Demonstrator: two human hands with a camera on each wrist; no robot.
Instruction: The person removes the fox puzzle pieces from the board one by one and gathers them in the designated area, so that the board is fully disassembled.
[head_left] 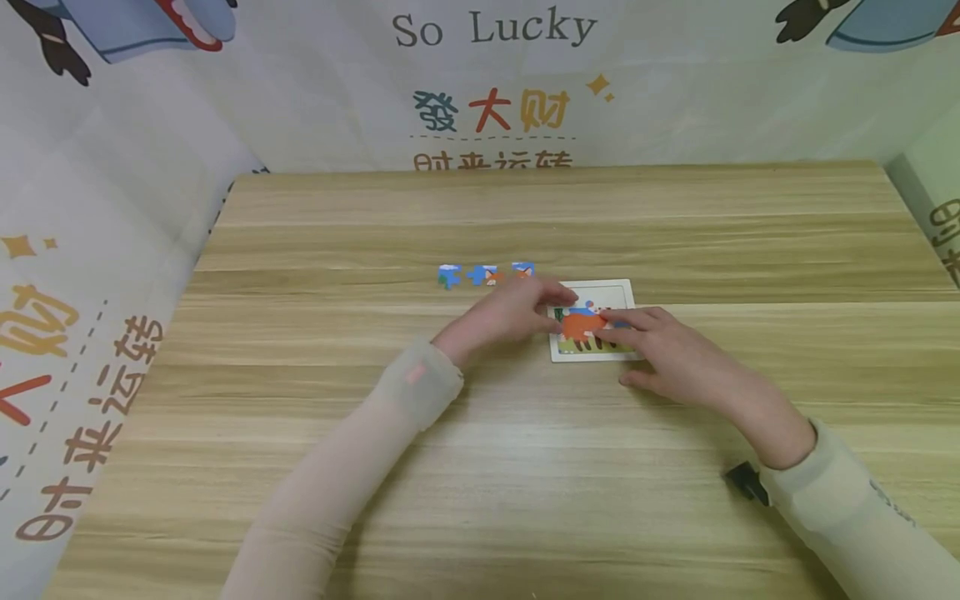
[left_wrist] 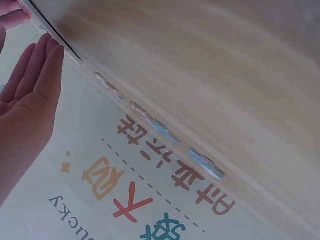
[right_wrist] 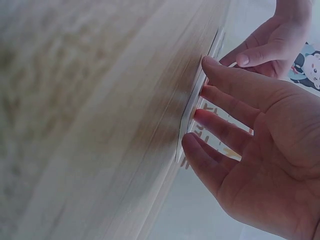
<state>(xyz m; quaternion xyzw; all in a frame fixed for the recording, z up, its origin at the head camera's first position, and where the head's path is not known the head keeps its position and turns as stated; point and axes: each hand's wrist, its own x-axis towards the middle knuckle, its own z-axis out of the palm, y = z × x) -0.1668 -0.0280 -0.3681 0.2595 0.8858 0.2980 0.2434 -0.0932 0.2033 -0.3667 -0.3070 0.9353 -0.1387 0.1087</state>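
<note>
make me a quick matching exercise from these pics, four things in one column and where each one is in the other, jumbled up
Things
1. bare left hand
2. bare right hand
3. white-bordered rectangular puzzle board
4. small loose jigsaw pieces with blue on them

Places
A. over the board's right side
B. lying in a row, off to the left of the board
C. at the board's left edge
D. flat on the light wood-grain table, between the two hands

Pairs: 1-C, 2-A, 3-D, 4-B
</note>
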